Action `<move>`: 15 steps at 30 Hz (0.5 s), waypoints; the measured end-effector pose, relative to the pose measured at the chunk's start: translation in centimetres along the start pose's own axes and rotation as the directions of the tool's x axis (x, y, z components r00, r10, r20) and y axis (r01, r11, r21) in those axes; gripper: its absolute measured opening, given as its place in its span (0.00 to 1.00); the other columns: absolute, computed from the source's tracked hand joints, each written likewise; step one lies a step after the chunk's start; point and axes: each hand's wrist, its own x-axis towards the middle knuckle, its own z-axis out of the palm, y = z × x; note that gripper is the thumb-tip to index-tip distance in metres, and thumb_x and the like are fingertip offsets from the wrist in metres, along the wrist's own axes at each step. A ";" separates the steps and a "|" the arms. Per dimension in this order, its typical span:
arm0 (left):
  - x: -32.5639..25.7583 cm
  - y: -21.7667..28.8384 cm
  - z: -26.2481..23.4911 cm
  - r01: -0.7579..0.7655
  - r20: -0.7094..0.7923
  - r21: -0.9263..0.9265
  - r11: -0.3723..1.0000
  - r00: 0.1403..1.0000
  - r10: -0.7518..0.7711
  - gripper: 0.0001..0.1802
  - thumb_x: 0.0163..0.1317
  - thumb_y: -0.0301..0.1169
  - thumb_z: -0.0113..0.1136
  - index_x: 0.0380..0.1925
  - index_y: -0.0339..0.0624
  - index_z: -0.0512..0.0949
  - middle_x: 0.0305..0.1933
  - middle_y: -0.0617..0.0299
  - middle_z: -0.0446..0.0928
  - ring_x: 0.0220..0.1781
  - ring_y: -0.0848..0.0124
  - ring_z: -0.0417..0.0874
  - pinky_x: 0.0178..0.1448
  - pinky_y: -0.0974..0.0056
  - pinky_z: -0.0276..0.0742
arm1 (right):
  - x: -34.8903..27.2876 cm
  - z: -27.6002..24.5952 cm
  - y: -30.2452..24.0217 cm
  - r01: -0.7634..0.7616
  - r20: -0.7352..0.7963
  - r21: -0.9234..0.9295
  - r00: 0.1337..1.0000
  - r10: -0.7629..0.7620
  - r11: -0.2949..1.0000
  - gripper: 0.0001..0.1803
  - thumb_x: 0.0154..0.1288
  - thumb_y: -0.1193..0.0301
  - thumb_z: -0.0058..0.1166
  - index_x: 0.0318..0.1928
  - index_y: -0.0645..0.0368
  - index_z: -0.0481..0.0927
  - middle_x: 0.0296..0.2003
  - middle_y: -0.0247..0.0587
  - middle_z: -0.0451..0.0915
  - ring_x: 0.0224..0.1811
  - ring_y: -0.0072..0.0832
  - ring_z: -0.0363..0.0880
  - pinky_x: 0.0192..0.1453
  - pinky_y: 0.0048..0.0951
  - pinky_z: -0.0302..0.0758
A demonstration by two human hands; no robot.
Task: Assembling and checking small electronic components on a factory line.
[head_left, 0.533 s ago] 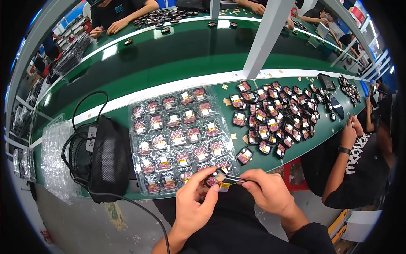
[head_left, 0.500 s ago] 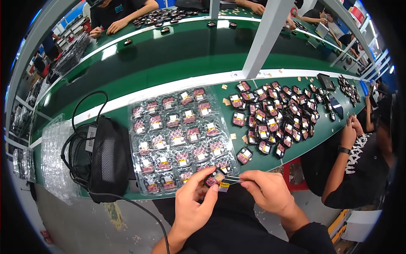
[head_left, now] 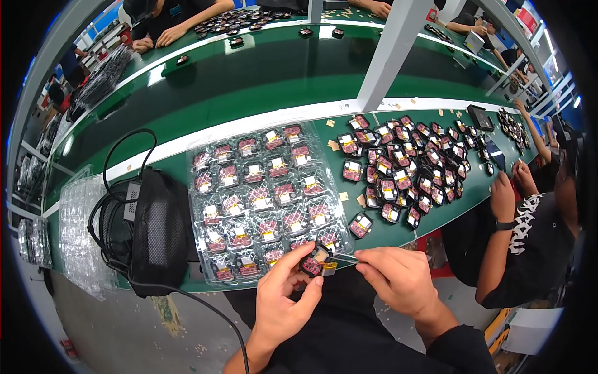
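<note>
My left hand (head_left: 281, 298) pinches a small black module with a red and yellow inside (head_left: 316, 263) at the table's near edge. My right hand (head_left: 398, 278) holds thin metal tweezers (head_left: 344, 256) whose tip touches that module. Just beyond both hands lies a clear plastic blister tray (head_left: 265, 199) with several of the same modules seated in its pockets. To the right of the tray, a loose heap of such modules (head_left: 408, 168) is spread over the green table.
A black mesh pouch with cables (head_left: 156, 227) sits left of the tray, and stacked clear empty trays (head_left: 78, 234) lie further left. A co-worker's arm (head_left: 501, 234) works at the right. A white post (head_left: 389, 53) rises behind; a green conveyor (head_left: 249, 68) runs beyond.
Both hands have stayed at the tray's near edge; the module in the left hand has turned slightly and the tweezers' tip has closed in on it.
</note>
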 end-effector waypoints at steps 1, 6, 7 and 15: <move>0.0 -0.1 0.0 0.001 0.002 0.000 1.000 1.000 -0.001 0.30 0.65 0.11 0.60 0.68 0.26 0.68 0.59 0.49 0.77 0.58 0.68 0.82 0.57 0.64 0.84 | 0.0 0.1 0.0 0.001 -0.007 -0.007 1.000 -0.001 1.000 0.11 0.61 0.74 0.70 0.44 0.61 0.86 0.35 0.40 0.88 0.32 0.35 0.88 0.34 0.32 0.83; 0.1 -0.2 -0.1 0.007 -0.008 -0.113 0.994 1.000 -0.007 0.30 0.66 0.13 0.62 0.69 0.28 0.69 0.58 0.52 0.79 0.49 0.74 0.83 0.50 0.68 0.81 | 0.0 -0.2 -0.3 0.019 -0.013 -0.035 1.000 -0.019 0.999 0.12 0.60 0.75 0.71 0.44 0.61 0.86 0.35 0.40 0.88 0.32 0.35 0.88 0.34 0.31 0.83; 0.0 -0.1 -0.2 0.007 -0.010 -0.112 0.994 1.000 -0.008 0.30 0.66 0.13 0.62 0.69 0.28 0.69 0.58 0.52 0.79 0.49 0.74 0.83 0.50 0.68 0.81 | 0.0 -0.3 -0.5 0.040 -0.018 -0.034 0.999 -0.041 0.999 0.12 0.59 0.75 0.71 0.44 0.61 0.86 0.35 0.40 0.88 0.31 0.34 0.88 0.32 0.31 0.82; 0.0 0.0 -0.1 0.110 0.062 -0.321 0.941 0.993 -0.095 0.30 0.67 0.12 0.60 0.70 0.27 0.67 0.60 0.52 0.78 0.54 0.74 0.81 0.55 0.70 0.79 | -0.2 -1.0 -1.0 0.076 -0.023 -0.059 0.997 -0.077 0.995 0.14 0.57 0.74 0.73 0.45 0.61 0.87 0.34 0.38 0.88 0.26 0.29 0.85 0.28 0.28 0.78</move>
